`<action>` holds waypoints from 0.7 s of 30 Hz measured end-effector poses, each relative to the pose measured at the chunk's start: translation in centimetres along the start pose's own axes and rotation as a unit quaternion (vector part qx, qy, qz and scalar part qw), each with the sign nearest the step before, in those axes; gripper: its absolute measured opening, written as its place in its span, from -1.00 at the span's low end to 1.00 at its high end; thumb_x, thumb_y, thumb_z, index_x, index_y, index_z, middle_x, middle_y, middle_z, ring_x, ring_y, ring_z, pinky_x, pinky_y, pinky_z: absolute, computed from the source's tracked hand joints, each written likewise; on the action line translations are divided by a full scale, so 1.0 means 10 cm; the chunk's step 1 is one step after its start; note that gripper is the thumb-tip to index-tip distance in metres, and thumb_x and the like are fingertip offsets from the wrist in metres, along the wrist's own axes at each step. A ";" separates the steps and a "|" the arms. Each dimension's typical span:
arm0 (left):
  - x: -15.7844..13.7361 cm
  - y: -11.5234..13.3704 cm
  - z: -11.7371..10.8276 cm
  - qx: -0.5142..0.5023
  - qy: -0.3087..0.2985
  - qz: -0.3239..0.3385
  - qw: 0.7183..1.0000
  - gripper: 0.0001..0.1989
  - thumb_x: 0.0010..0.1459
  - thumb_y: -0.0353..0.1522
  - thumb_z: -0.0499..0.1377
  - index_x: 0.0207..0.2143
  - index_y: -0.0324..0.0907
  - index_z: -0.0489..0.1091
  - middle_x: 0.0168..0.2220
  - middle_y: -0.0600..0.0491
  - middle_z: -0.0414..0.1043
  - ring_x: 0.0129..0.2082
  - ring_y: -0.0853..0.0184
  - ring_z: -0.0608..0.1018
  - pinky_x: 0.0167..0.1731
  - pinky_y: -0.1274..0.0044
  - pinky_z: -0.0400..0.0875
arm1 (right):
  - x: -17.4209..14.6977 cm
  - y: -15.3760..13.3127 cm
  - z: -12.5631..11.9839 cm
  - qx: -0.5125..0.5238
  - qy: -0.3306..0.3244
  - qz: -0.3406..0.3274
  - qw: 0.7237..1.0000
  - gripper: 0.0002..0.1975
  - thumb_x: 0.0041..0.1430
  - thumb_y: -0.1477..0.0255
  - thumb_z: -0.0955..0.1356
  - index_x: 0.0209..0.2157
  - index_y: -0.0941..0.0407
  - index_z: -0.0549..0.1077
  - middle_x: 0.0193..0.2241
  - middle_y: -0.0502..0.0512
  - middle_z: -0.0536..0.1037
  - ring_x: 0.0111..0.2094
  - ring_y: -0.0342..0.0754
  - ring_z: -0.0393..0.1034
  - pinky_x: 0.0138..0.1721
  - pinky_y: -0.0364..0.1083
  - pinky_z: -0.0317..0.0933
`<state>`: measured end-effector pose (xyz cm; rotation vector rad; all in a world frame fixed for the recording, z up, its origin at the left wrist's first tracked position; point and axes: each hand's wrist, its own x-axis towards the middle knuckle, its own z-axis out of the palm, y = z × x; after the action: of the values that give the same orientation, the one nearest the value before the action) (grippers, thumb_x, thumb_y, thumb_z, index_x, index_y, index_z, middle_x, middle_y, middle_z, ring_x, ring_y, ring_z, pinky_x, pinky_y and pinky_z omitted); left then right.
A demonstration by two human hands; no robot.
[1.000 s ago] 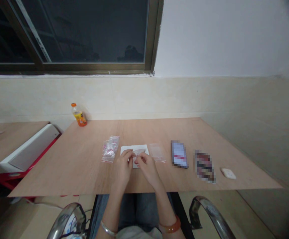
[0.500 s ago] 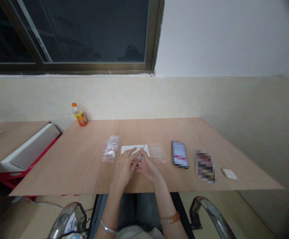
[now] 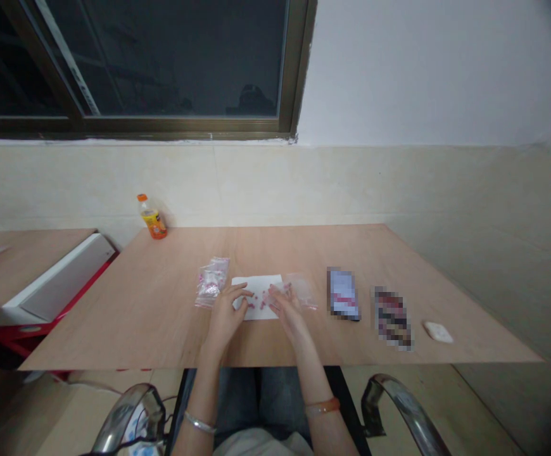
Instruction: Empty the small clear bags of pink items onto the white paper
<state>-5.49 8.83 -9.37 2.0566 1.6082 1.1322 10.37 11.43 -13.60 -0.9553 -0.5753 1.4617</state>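
Observation:
A white sheet of paper lies on the table in front of me, with several small red-pink pieces scattered over it, too small to name. At the sheet's left edge is my left hand, its thumb and forefinger curved and apart. My right hand reaches over the right edge, fingers spread, palm partly turned inward. A clear plastic bag lies just beyond the right hand and is partly hidden by it. Left of the paper are clear bags with pinkish contents.
A phone lies to the right, then a blurred dark patterned item and a small white case. An orange drink bottle stands at the back left. The wooden table ends at the wall.
My hands, close together over the paper before, have drawn apart to its two sides. The small red-pink pieces now show on the sheet between them.

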 end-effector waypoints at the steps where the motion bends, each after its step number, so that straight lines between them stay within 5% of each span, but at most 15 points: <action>1: -0.02 -0.07 0.05 0.019 -0.011 -0.011 1.000 -0.77 0.05 -0.47 0.09 -0.23 -0.14 0.46 -0.06 -0.03 0.44 -0.03 0.25 0.44 0.03 0.34 0.28 | 0.05 0.08 -0.02 -0.007 0.019 -0.015 1.000 -0.10 -0.28 0.37 0.51 0.11 -0.04 0.07 -0.14 0.08 0.48 -0.21 -0.02 0.45 -0.18 0.00 0.33; 5: -0.11 -0.27 0.27 0.111 -0.079 -0.048 0.989 -0.53 0.03 -0.33 0.16 0.03 -0.18 0.29 0.12 -0.13 0.26 0.14 0.14 0.28 0.11 0.24 0.15 | 0.21 0.32 -0.07 -0.063 0.047 -0.088 0.993 0.16 -0.32 0.35 0.51 0.23 -0.04 -0.24 -0.14 0.09 0.44 -0.20 -0.01 0.41 -0.15 0.05 0.33; 12: -0.23 -0.40 0.51 0.174 -0.118 -0.062 0.976 -0.35 0.05 -0.28 0.13 0.18 -0.23 0.07 0.25 -0.15 0.00 0.26 0.15 0.04 0.19 0.24 -0.06 | 0.13 0.42 0.04 -0.207 0.044 -0.204 0.956 0.04 -0.20 0.42 0.43 0.25 0.09 -0.21 -0.08 0.19 0.38 -0.01 0.04 0.28 -0.08 0.02 0.27; 21: -0.25 -0.46 0.53 0.147 -0.133 -0.073 0.978 -0.40 0.08 -0.29 0.10 0.18 -0.20 0.08 0.26 -0.13 -0.04 0.27 0.19 0.00 0.18 0.28 -0.05 | -0.05 0.28 0.11 -0.222 -0.014 -0.140 0.965 0.03 -0.23 0.50 0.40 0.24 -0.02 -0.20 -0.18 0.04 0.39 -0.12 -0.04 0.31 -0.07 -0.03 0.25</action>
<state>-4.91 9.29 -16.78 2.1119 1.8374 0.5690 7.80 10.79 -15.20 -1.1451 -1.0456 1.1114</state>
